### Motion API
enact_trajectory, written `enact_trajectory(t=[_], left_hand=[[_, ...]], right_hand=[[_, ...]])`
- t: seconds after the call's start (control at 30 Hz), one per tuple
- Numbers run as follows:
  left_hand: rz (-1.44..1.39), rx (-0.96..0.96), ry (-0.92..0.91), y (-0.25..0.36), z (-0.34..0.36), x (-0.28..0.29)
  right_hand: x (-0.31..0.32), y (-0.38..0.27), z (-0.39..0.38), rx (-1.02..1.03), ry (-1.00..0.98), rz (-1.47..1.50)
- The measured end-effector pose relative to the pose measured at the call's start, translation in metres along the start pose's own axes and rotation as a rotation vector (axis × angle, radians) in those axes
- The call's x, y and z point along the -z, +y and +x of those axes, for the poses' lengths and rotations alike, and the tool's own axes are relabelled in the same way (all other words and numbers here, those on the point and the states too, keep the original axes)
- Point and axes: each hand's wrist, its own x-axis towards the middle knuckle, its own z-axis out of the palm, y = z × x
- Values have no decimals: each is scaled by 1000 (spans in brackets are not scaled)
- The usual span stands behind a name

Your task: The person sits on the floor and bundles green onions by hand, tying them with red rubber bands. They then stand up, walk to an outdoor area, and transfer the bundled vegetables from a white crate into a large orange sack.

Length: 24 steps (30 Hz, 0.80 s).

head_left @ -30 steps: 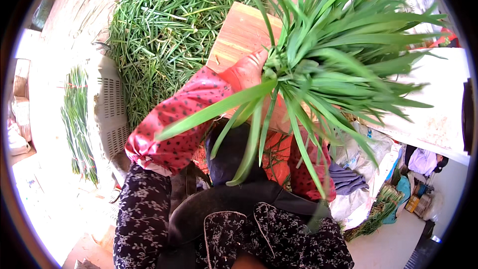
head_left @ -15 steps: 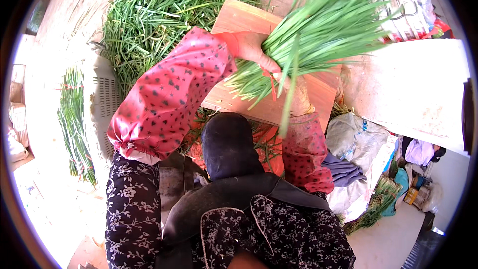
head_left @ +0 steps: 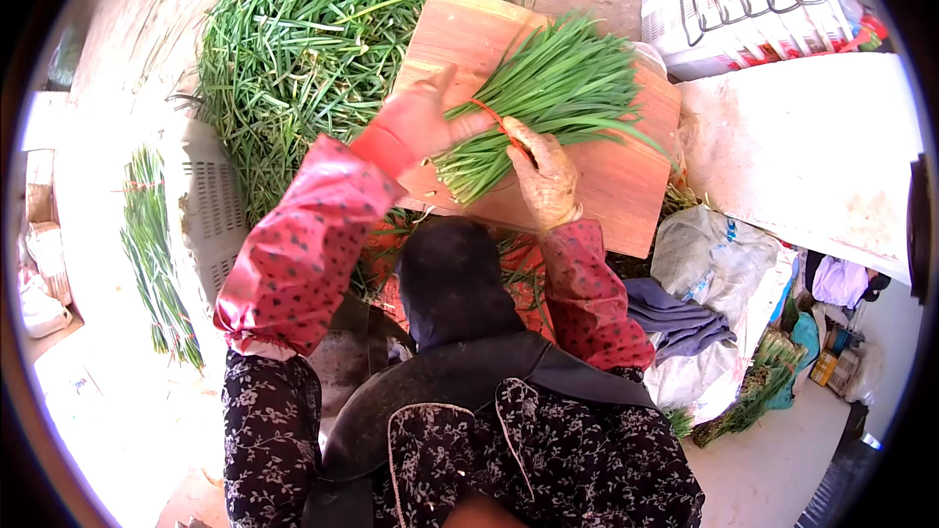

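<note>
A bunch of long green chive-like leaves (head_left: 572, 88) lies on a wooden board (head_left: 606, 181), its cut stem ends toward me. A thin red tie (head_left: 486, 110) runs across the stems. My right hand (head_left: 548, 181), with a dirt-stained, pale surface, pinches the red tie at the bunch's right side. My left hand (head_left: 425, 122) is at the left of the stems, somewhat blurred, its fingers spread and a fingertip close to the tie. Whether it touches the stems I cannot tell.
A big heap of loose green leaves (head_left: 303, 59) lies beyond and left of the board, beside a grey plastic crate (head_left: 207, 220). Tied bunches (head_left: 156, 254) stand at far left. On the right are a white surface (head_left: 802, 147), plastic sacks (head_left: 709, 254) and a dark cloth (head_left: 675, 318).
The bunch, held slightly raised and tilted before, now lies on the board. My left hand has come off it toward the left and opened; my right hand has turned onto the tie.
</note>
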Motion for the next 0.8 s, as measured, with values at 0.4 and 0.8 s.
enact_trajectory(t=[0.4, 0.8], left_hand=[[95, -328, -227, 31, -5, 13], [-1149, 71, 394, -94, -18, 21]], right_hand=[[25, -60, 49, -415, -23, 716], [20, -2, 63, -490, -155, 789]])
